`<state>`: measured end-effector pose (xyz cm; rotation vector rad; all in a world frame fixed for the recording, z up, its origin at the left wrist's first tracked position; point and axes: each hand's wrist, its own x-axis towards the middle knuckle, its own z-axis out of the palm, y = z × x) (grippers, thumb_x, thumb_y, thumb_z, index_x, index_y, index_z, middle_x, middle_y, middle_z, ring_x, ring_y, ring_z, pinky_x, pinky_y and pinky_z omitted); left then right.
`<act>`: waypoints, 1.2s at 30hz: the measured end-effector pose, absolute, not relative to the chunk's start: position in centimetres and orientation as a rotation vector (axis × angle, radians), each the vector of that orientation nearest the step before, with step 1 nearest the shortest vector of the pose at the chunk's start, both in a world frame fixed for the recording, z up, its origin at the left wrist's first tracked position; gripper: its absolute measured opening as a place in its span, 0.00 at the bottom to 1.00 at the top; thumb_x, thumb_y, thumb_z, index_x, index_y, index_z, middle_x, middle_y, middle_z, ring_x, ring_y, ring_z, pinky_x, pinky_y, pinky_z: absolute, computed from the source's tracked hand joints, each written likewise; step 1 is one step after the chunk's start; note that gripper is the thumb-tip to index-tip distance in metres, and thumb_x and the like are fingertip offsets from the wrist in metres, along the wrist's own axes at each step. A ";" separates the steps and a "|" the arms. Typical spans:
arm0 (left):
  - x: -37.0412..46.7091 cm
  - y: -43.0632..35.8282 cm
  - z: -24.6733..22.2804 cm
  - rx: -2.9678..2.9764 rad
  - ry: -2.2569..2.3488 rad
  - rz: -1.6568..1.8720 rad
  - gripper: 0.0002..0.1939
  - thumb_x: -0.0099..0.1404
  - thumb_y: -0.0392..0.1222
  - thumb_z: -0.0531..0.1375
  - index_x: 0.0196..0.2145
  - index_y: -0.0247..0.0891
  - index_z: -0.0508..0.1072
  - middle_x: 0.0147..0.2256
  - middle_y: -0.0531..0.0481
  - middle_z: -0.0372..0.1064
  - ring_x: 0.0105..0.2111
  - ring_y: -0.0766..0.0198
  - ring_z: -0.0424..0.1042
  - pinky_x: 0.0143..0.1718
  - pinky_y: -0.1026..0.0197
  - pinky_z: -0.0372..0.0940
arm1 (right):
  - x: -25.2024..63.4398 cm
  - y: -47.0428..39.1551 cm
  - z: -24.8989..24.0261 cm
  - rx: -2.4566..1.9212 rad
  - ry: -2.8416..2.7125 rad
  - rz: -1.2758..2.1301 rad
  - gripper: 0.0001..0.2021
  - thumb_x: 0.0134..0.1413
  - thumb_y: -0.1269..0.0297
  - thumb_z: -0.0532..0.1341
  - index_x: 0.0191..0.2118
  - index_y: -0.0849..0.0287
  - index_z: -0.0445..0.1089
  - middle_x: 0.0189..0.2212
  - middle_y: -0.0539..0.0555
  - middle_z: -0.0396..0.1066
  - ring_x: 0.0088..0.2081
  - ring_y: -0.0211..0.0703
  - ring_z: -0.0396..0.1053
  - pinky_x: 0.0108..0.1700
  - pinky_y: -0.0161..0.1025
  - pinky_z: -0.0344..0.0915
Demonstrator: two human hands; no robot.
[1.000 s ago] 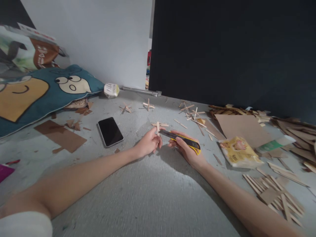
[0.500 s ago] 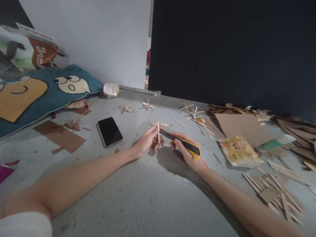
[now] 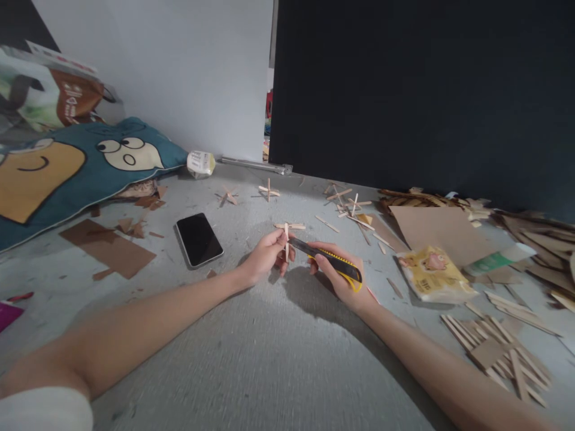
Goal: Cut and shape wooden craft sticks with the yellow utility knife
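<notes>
- The left hand (image 3: 268,254) pinches a small wooden stick (image 3: 286,244) between thumb and fingers, the stick standing roughly upright above the grey table (image 3: 215,371)
- The right hand (image 3: 339,278) is wrapped round a black and yellow utility knife (image 3: 332,261), its front end pointing at that stick; from here I can't tell if the blade touches the wood
- Just beyond the left hand's fingertips, a few loose sticks (image 3: 297,227) lie flat
- Farther back, I see a little crossed-stick piece (image 3: 268,191) standing near the metal rail (image 3: 256,164)
- A phone (image 3: 199,239), screen dark, rests left of the hands
- Over to the right sit a yellow packet (image 3: 433,278) and, nearer, a pile of sticks (image 3: 521,365)
</notes>
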<state>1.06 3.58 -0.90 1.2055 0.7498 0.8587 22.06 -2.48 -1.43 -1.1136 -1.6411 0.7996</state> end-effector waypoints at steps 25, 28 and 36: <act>1.0 3.4 -1.2 1.315 0.818 0.928 0.28 0.70 0.72 0.53 0.41 0.43 0.60 0.19 0.59 0.67 0.12 0.68 0.61 0.15 0.66 0.59 | 21.3 -2.5 -0.5 -0.992 -1.657 0.880 0.20 0.69 0.48 0.60 0.55 0.55 0.76 0.28 0.52 0.78 0.33 0.45 0.77 0.39 0.41 0.73; 1.0 3.3 -1.3 1.340 0.842 0.936 0.28 0.70 0.73 0.52 0.41 0.43 0.60 0.20 0.59 0.67 0.12 0.68 0.61 0.14 0.66 0.58 | 21.4 -2.6 -0.3 -0.951 -1.695 0.895 0.21 0.71 0.47 0.58 0.57 0.55 0.75 0.29 0.53 0.80 0.37 0.48 0.80 0.46 0.45 0.75; 1.0 3.4 -1.4 1.292 0.826 0.977 0.31 0.66 0.75 0.56 0.41 0.42 0.60 0.23 0.56 0.72 0.14 0.67 0.64 0.15 0.65 0.62 | 20.9 -2.9 -1.2 -0.971 -1.703 0.741 0.18 0.72 0.51 0.58 0.57 0.53 0.73 0.33 0.54 0.80 0.33 0.46 0.79 0.39 0.42 0.75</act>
